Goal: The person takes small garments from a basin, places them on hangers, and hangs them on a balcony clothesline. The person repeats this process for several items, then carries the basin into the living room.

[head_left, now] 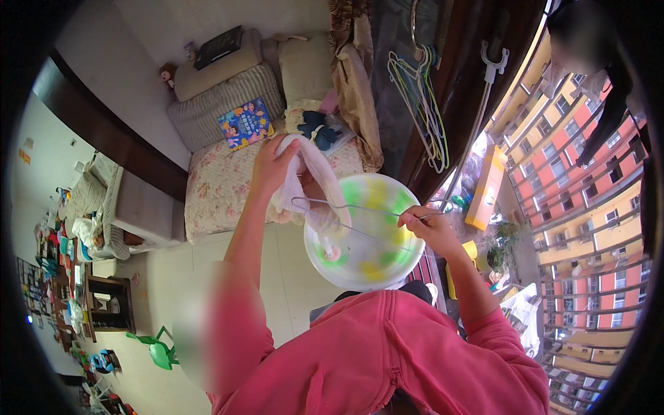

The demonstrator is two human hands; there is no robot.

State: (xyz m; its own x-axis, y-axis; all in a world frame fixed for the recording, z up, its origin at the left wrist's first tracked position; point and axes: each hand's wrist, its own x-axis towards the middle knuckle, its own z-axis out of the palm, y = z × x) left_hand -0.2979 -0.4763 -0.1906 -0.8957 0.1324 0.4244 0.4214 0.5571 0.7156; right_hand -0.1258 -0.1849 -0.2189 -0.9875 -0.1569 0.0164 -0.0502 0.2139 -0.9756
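Note:
My left hand grips a white cloth garment, which hangs in a loose fold with a small pinkish patch at its lower end. A thin wire clothes hanger is held at one side by my right hand, fingers closed round the wire. The hanger's other end reaches to the garment; whether it is inside the cloth or only beside it I cannot tell. Below both hands stands a large white basin with green and yellow patches. Part of the garment hangs over the basin's left side.
Several wire hangers hang by the dark door frame, beside a pole with a white hook. Ahead left is a flowered bed with a blue book. A yellow box and barred window are at right, a green chair lower left.

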